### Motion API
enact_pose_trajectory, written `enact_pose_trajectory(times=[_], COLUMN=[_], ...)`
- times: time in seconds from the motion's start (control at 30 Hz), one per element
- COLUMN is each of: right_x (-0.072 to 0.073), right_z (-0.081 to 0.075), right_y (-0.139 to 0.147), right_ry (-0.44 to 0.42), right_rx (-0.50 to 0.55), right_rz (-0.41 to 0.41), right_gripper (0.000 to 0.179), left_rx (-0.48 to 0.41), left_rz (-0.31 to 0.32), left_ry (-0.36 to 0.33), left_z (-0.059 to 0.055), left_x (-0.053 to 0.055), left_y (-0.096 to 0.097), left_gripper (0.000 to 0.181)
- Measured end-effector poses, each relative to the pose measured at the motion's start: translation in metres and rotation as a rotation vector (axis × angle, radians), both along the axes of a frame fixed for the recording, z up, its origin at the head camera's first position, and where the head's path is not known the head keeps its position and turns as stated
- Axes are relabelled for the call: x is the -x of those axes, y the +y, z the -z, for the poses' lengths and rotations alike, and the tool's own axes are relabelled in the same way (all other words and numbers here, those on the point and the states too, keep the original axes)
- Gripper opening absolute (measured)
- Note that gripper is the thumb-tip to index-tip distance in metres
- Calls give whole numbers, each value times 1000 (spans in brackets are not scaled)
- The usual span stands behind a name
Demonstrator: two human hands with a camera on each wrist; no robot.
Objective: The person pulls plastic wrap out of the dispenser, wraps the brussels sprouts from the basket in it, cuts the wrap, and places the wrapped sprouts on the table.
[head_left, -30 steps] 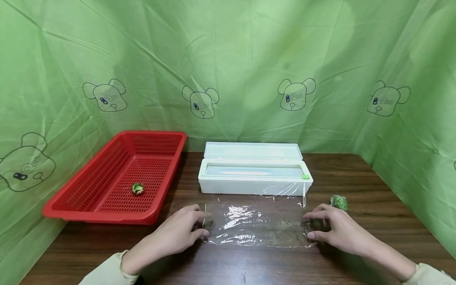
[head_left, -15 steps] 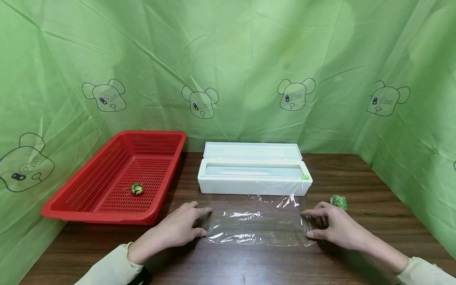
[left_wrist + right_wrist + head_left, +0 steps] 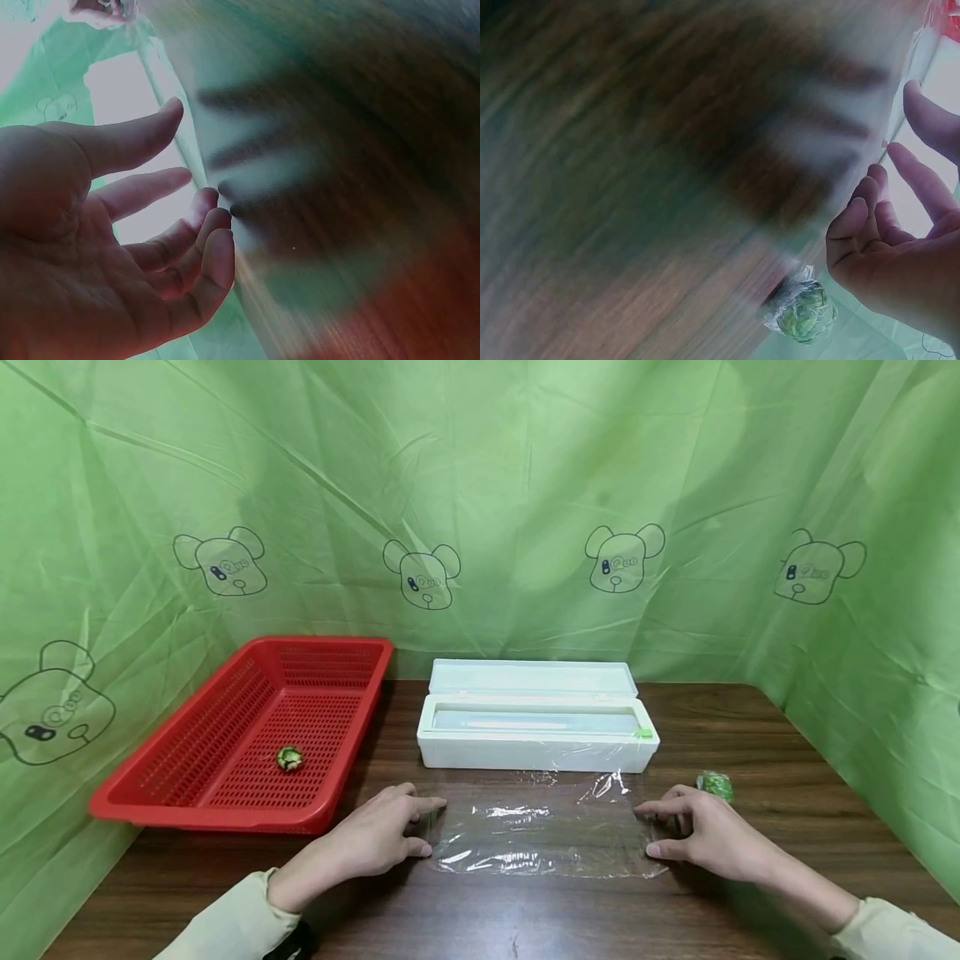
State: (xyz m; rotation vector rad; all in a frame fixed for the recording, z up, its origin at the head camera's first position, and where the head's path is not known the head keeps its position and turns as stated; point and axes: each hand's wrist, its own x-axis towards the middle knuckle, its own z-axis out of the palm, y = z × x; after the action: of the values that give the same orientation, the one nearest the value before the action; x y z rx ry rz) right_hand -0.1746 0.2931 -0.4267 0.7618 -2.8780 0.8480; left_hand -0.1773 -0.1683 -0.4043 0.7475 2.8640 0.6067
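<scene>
A sheet of clear cling film (image 3: 540,835) lies spread on the wooden table, in front of the white cling film dispenser (image 3: 536,753), whose lid stands raised. At the film's left edge rests my left hand (image 3: 378,831), index finger and thumb extended and apart. My right hand (image 3: 708,835) is at the right edge in much the same way. In the left wrist view, thumb and fingers (image 3: 146,146) are spaced, the other fingers loosely bent. The right wrist view likewise shows the thumb away from the fingers (image 3: 922,180). Neither hand pinches the film.
A red plastic basket (image 3: 348,777) stands at the left with a small green leafy vegetable (image 3: 288,758) in it. Just beyond my right hand sits a film-wrapped green vegetable (image 3: 715,785). A green slider (image 3: 643,733) is at the dispenser's right end. Green cloth (image 3: 517,468) encloses the table.
The left index finger has straightened over the film's edge, and the left wrist has shifted slightly. The film lies flatter, with fewer loose creases near the dispenser. During the last half second little has moved.
</scene>
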Motion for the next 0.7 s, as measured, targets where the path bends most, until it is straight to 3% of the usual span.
enact_pose_trajectory(times=[0.23, 0.37, 0.47, 0.57, 0.7], right_x=[1, 2, 3, 4, 6], right_z=[-1, -1, -1, 0, 1], right_y=[0, 1, 2, 3, 4], right_ry=[-13, -19, -11, -7, -5], right_rx=[12, 26, 34, 36, 40], right_rz=[1, -7, -18, -31, -41], right_gripper=[52, 51, 50, 49, 47], left_rx=[-51, -133, -217, -267, -271], left_rz=[29, 66, 143, 235, 303], left_ry=[-3, -20, -60, -97, -74], left_z=[-2, -15, -35, -62, -100], left_x=[-3, -8, -14, -18, -11], left_y=[-3, -6, -10, -17, -38], left_gripper=[62, 60, 57, 56, 56])
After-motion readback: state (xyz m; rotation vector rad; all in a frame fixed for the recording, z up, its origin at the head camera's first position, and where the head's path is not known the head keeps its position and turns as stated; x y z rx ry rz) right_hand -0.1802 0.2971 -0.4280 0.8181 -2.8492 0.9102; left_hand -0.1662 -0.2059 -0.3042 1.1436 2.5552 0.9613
